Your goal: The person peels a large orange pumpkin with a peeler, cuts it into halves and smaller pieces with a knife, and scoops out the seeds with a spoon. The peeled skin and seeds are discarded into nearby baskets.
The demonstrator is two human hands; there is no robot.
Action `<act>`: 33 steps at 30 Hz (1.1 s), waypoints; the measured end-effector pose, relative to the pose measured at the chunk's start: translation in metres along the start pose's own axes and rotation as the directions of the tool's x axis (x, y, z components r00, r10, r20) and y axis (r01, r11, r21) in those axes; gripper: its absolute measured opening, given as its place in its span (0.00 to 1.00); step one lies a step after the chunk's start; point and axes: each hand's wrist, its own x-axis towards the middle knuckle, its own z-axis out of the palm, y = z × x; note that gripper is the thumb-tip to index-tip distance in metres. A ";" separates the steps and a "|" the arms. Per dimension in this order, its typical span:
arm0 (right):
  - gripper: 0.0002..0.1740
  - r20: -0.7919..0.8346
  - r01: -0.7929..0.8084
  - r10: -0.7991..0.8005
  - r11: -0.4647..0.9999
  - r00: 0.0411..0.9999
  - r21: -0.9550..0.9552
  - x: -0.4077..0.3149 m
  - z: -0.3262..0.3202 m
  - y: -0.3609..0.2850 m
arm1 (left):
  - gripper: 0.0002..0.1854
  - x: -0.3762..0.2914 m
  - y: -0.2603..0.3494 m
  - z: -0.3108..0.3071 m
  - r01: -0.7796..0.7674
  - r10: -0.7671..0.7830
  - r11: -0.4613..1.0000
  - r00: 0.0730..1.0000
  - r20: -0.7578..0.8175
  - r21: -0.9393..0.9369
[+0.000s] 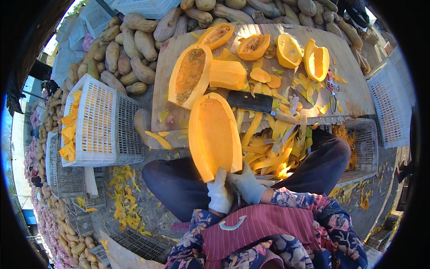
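Note:
A peeled butternut-type pumpkin half [215, 134], its hollow scraped smooth, is tilted up before me. My left hand [220, 195], in a white knit glove, grips its near end with the thumb over the rim. My right hand [248, 185], in a greyish glove, holds the same end at the lower right corner. A small dark item below the right hand is too hidden to name. Just beyond lies another peeled half [191, 75] with fibres still in its hollow, beside a solid neck piece [228, 74]. A cleaver [250, 101] with a wooden handle rests flat on the wooden board [349, 50].
Shorter pumpkin pieces [253, 47] line the board's far side; a red-handled peeler [331, 85] lies at right. Peel strips [275, 148] heap between my knees. A white plastic crate [95, 124] at left holds cut pumpkin. Whole pumpkins [144, 45] pile behind; another crate [366, 148] stands right.

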 end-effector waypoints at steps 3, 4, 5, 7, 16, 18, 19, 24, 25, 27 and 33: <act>0.21 0.095 -0.008 0.023 0.988 0.995 -0.154 -0.003 -0.013 -0.009 | 0.26 0.019 0.011 -0.005 0.067 -0.072 0.976 0.997 -0.017 -0.208; 0.19 0.067 -0.081 0.097 0.974 0.993 -0.212 -0.004 -0.022 -0.014 | 0.26 0.022 0.015 -0.007 0.086 -0.095 0.969 0.995 -0.025 -0.232; 0.18 -0.023 -0.196 0.197 0.940 0.980 -0.279 -0.004 -0.030 -0.022 | 0.26 0.023 0.019 -0.008 0.115 -0.127 0.945 0.992 -0.020 -0.307; 0.14 -0.066 -0.042 0.010 0.864 0.998 -0.502 -0.004 -0.047 -0.040 | 0.26 0.024 0.028 -0.007 0.079 -0.104 0.963 0.991 -0.087 -0.259; 0.17 0.467 0.374 -0.467 -0.282 0.751 -0.883 0.064 -0.057 -0.121 | 0.30 0.018 0.109 0.007 -0.333 0.404 0.678 0.913 0.046 0.655; 0.21 0.579 0.404 -0.408 -0.440 0.706 -0.802 0.090 -0.050 -0.129 | 0.33 0.013 0.122 0.012 -0.435 0.438 0.525 0.875 0.206 0.731; 0.19 0.562 0.375 -0.349 -0.475 0.750 -0.796 0.101 -0.047 -0.131 | 0.33 0.012 0.126 0.014 -0.383 0.398 0.514 0.899 0.182 0.768; 0.13 0.596 0.223 -0.294 -0.734 0.747 -0.642 0.134 -0.033 -0.134 | 0.36 0.012 0.135 0.024 -0.461 0.449 0.256 0.835 0.318 0.850; 0.12 0.543 0.231 -0.286 -0.681 0.790 -0.695 0.136 -0.032 -0.131 | 0.37 0.012 0.134 0.025 -0.477 0.448 0.231 0.826 0.342 0.848; 0.10 0.518 0.229 -0.366 -0.601 0.773 -0.766 0.135 -0.035 -0.122 | 0.39 0.012 0.133 0.025 -0.510 0.446 0.165 0.802 0.397 0.844; 0.19 0.269 0.098 -0.286 -0.496 0.920 -0.863 0.130 -0.057 -0.086 | 0.37 0.017 0.127 0.024 -0.672 0.456 -0.082 0.631 0.627 0.736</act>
